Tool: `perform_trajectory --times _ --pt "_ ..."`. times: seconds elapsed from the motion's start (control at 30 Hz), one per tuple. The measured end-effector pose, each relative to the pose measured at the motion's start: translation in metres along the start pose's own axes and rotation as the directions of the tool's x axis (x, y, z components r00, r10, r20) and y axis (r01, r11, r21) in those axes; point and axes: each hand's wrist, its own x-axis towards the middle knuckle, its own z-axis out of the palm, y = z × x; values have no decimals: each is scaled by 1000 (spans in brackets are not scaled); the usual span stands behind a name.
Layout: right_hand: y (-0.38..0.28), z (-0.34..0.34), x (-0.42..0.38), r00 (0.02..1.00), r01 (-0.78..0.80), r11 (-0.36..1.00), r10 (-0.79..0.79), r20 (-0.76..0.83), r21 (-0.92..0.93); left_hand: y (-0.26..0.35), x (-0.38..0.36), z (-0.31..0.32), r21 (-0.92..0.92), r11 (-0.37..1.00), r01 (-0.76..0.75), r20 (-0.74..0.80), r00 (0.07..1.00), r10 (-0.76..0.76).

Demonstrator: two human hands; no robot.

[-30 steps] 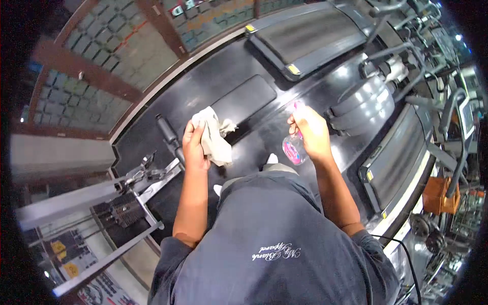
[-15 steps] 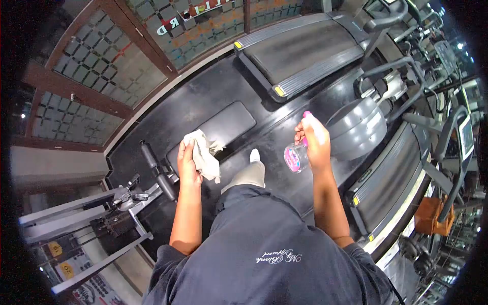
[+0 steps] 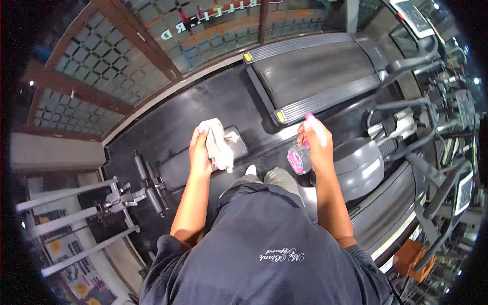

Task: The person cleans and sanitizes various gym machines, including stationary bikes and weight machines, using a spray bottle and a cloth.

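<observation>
In my left hand (image 3: 201, 151) is a crumpled off-white cloth (image 3: 219, 146), gripped near its upper left edge, with its loose folds hanging over the right side. My right hand (image 3: 319, 145) is wrapped round the neck of a spray bottle (image 3: 296, 159). The bottle has a clear body, a pink-and-blue label and a pink and white spray head. Below the cloth lies the padded black bench (image 3: 183, 165), partly covered from view by my left hand and the cloth. Neither the cloth nor the bottle visibly touches any equipment.
A treadmill (image 3: 315, 71) stands ahead on the black floor (image 3: 203, 109). To the right are a grey rounded machine housing (image 3: 356, 170) and a second treadmill (image 3: 389, 206). Foam rollers (image 3: 147, 178) and a metal frame (image 3: 76, 218) stand left. Glass-paned doors (image 3: 101, 61) line the far left.
My left hand and the cloth have shifted right and slightly up in view. The bench and treadmills have shifted in view as my head and body moved. Both hands keep their holds.
</observation>
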Motion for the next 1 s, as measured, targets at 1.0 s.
perform_trajectory --times 1.0 --pt "-19 86 433 789 -46 992 108 604 -117 7 220 25 -132 912 -389 -554 792 257"
